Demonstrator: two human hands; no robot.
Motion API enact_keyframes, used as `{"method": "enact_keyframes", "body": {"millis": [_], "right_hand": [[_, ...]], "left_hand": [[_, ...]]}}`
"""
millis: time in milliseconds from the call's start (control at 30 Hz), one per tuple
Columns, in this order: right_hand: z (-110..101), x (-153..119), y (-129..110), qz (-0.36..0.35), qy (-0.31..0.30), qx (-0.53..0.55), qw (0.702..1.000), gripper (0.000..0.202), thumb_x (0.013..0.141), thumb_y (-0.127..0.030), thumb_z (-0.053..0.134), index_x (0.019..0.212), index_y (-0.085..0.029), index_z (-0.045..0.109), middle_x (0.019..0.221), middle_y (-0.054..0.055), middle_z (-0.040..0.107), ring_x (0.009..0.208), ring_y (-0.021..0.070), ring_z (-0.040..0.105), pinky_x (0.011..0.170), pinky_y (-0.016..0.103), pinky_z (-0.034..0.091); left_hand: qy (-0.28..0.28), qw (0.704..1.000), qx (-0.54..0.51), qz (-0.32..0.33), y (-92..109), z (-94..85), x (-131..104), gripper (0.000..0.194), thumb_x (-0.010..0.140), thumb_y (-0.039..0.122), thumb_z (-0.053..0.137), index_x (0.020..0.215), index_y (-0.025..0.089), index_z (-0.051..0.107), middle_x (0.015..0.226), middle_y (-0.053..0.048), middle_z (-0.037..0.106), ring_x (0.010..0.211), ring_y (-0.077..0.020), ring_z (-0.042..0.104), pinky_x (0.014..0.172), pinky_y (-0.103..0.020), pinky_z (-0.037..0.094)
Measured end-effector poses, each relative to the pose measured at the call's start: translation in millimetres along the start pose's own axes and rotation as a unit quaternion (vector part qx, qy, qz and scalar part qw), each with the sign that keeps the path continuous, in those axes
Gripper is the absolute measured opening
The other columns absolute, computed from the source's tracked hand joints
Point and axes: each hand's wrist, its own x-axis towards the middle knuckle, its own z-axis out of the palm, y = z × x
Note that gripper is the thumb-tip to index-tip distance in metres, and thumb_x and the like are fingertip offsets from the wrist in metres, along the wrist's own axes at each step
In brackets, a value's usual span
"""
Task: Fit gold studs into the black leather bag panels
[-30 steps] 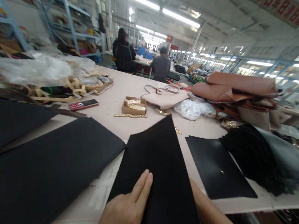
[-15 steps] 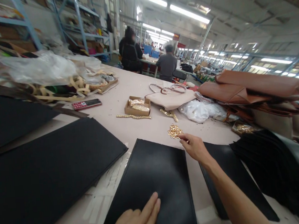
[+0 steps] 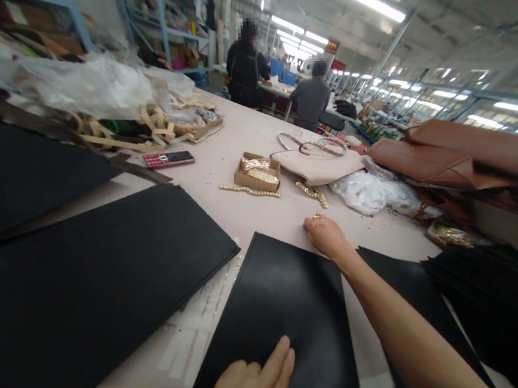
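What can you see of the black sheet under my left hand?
The black sheet looks like smooth leather, with a soft sheen and straight edges. Its left edge looks layered, so there may be several. It lies flat on the table, its near end out of view. Your left hand rests on it, two fingers extended; your right forearm hides its far right corner.

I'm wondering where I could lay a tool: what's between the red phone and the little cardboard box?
Just bare tabletop with tiny dark specks, between phone and cardboard box; the head view shows it.
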Motion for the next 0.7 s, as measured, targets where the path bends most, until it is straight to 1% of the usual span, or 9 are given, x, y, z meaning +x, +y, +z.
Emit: {"method": "enact_keyframes", "body": {"millis": [67, 167, 267, 300, 367, 433, 467, 567, 700], "right_hand": [[-2, 3, -1, 0.006, 0.004, 0.022, 1.0, 0.029, 0.086, -0.006, 0.048, 0.102, -0.012, 0.071, 0.099, 0.018, 0.072, 0.101, 0.0271, 0.065, 0.093, 0.038, 0.045], [-6, -3, -3, 0.013, 0.011, 0.084, 0.996, 0.029, 0.087, -0.009, 0.05, 0.105, -0.013, 0.072, 0.104, 0.015, 0.073, 0.103, 0.0252, 0.066, 0.094, 0.037, 0.046], [-9, -35, -12, 0.009, -0.005, 0.162, 0.987, 0.027, 0.089, -0.02, 0.052, 0.109, -0.016, 0.07, 0.1, 0.008, 0.075, 0.092, 0.0189, 0.069, 0.086, 0.03, 0.051], [-9, -51, -17, 0.007, -0.018, 0.208, 0.978, 0.026, 0.089, -0.024, 0.054, 0.108, -0.016, 0.07, 0.097, 0.006, 0.076, 0.086, 0.0174, 0.07, 0.081, 0.029, 0.053], [-9, -91, -31, 0.012, -0.051, 0.33, 0.943, 0.024, 0.088, -0.031, 0.058, 0.103, -0.017, 0.071, 0.089, 0.004, 0.076, 0.077, 0.0169, 0.07, 0.073, 0.028, 0.055], [-9, -131, -46, 0.02, -0.073, 0.425, 0.902, 0.019, 0.086, -0.032, 0.062, 0.094, -0.019, 0.073, 0.085, 0.003, 0.075, 0.078, 0.0181, 0.07, 0.073, 0.03, 0.055], [-8, -148, -54, 0.021, -0.075, 0.441, 0.894, 0.016, 0.086, -0.031, 0.064, 0.091, -0.02, 0.073, 0.085, 0.003, 0.075, 0.08, 0.0186, 0.069, 0.075, 0.031, 0.054], [-6, -185, -72, 0.014, -0.055, 0.422, 0.905, 0.01, 0.087, -0.027, 0.065, 0.088, -0.023, 0.074, 0.088, 0.001, 0.075, 0.087, 0.0183, 0.068, 0.081, 0.03, 0.051], [-1, -199, -82, 0.002, -0.032, 0.411, 0.911, 0.008, 0.088, -0.022, 0.065, 0.088, -0.024, 0.073, 0.088, -0.001, 0.075, 0.085, 0.0167, 0.068, 0.08, 0.027, 0.051]], "left_hand": [[-0.017, 0.999, -0.034, -0.008, 2, -0.5, 0, 0.044, 0.092, 0.028, 0.051, 0.132, 0.012, 0.06, 0.137, -0.012, 0.061, 0.062, -0.0163, 0.063, 0.054, -0.033, 0.047], [-0.095, 0.991, -0.092, -0.017, 4, -12.9, 3, 0.067, 0.085, 0.048, 0.059, 0.14, 0.01, 0.05, 0.143, -0.016, 0.055, 0.079, -0.0219, 0.067, 0.064, -0.035, 0.05], [-0.148, 0.982, -0.116, -0.023, 3, -28.3, 9, 0.072, 0.084, 0.046, 0.062, 0.142, 0.007, 0.046, 0.145, -0.017, 0.053, 0.089, -0.0252, 0.067, 0.07, -0.037, 0.05], [-0.145, 0.982, -0.117, -0.022, 3, -31.4, 10, 0.069, 0.085, 0.043, 0.061, 0.141, 0.006, 0.047, 0.143, -0.017, 0.054, 0.089, -0.0255, 0.067, 0.07, -0.038, 0.05], [-0.126, 0.985, -0.117, -0.02, 2, -33.5, 11, 0.065, 0.085, 0.041, 0.061, 0.138, 0.005, 0.05, 0.14, -0.018, 0.057, 0.086, -0.0257, 0.067, 0.067, -0.038, 0.049], [-0.099, 0.989, -0.113, -0.019, 2, -31.7, 10, 0.061, 0.085, 0.038, 0.06, 0.135, 0.005, 0.052, 0.135, -0.018, 0.061, 0.082, -0.0249, 0.066, 0.064, -0.038, 0.048], [-0.085, 0.99, -0.112, -0.017, 2, -30.2, 10, 0.058, 0.085, 0.037, 0.059, 0.134, 0.005, 0.053, 0.133, -0.018, 0.063, 0.08, -0.0243, 0.066, 0.063, -0.038, 0.048], [-0.056, 0.992, -0.111, -0.004, 2, -27.1, 8, 0.053, 0.086, 0.036, 0.059, 0.13, 0.006, 0.056, 0.126, -0.016, 0.066, 0.078, -0.0237, 0.065, 0.059, -0.038, 0.046], [-0.048, 0.993, -0.103, -0.006, 2, -27.0, 8, 0.055, 0.085, 0.04, 0.061, 0.127, 0.006, 0.056, 0.121, -0.014, 0.067, 0.076, -0.0229, 0.064, 0.057, -0.038, 0.045]]}}
